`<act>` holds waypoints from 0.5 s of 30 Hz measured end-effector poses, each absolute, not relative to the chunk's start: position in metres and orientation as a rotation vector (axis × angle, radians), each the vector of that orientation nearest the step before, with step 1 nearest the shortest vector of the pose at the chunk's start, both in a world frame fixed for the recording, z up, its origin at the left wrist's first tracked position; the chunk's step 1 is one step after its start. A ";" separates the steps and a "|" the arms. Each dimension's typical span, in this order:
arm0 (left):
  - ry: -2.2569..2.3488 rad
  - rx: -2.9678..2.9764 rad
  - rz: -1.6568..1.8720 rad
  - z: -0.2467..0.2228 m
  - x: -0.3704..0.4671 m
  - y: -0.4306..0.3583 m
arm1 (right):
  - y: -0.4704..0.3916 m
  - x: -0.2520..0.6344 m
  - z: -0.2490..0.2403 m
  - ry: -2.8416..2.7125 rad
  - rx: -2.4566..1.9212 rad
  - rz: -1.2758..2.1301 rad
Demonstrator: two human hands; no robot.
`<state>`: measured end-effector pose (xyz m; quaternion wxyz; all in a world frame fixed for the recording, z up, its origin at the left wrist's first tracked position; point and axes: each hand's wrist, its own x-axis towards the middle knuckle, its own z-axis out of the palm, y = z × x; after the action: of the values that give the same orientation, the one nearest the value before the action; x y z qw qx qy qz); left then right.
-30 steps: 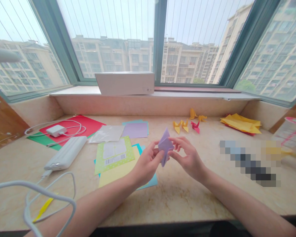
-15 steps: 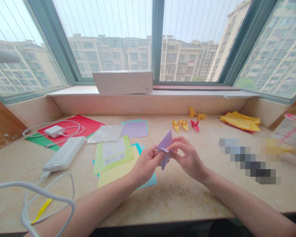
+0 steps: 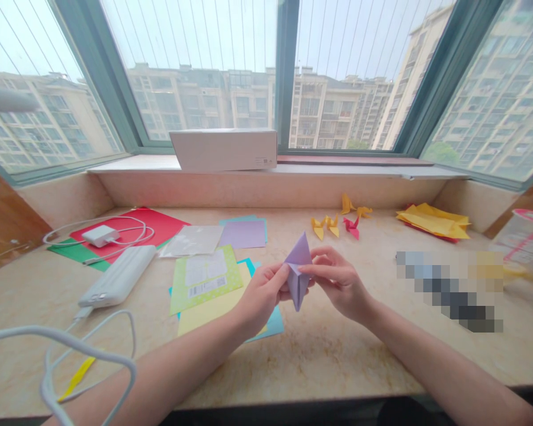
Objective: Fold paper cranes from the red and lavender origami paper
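A folded purple paper (image 3: 298, 269), shaped like a tall diamond with pointed ends, is held above the stone counter. My left hand (image 3: 266, 290) pinches its left side, thumb on the front near the middle. On the right side, my right hand (image 3: 340, 281) grips the same paper, its index finger lying across the middle fold. Small yellow folded birds (image 3: 325, 226) and a red folded bird (image 3: 351, 227) stand behind my right hand. Near my left hand lie a green paper packet (image 3: 208, 281) and a pale yellow sheet (image 3: 195, 319).
At left are a white power bank (image 3: 118, 277), a charger (image 3: 100, 235), looping cables and red sheets (image 3: 160, 222). Purple sheets (image 3: 243, 233) lie at the back. Yellow papers (image 3: 433, 222) and a clear container (image 3: 524, 236) are at right; a box (image 3: 224, 149) sits on the sill.
The purple paper's lower point now faces forward more fully and shows a central crease. My right fingers have shifted slightly over its middle, and my left thumb sits higher.
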<state>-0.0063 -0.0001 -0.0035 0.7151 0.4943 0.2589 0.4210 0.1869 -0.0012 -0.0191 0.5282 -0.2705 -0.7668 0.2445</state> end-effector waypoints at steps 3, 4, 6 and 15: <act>0.529 1.066 0.933 -0.003 -0.006 -0.001 | -0.002 0.187 -0.017 -1.838 -0.623 0.586; 0.524 1.067 0.935 -0.003 -0.005 -0.002 | -0.002 0.187 -0.016 -1.841 -0.615 0.583; 0.542 1.091 0.938 -0.003 -0.005 -0.002 | -0.002 0.187 -0.015 -1.853 -0.622 0.562; 0.617 1.272 1.008 -0.005 -0.004 0.003 | -0.004 0.183 -0.013 -1.776 -0.808 0.606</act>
<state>-0.0045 0.0030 -0.0055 0.6461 0.5591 0.2712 0.4431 0.1832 -0.0044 -0.0128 0.5220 -0.3373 -0.7415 0.2530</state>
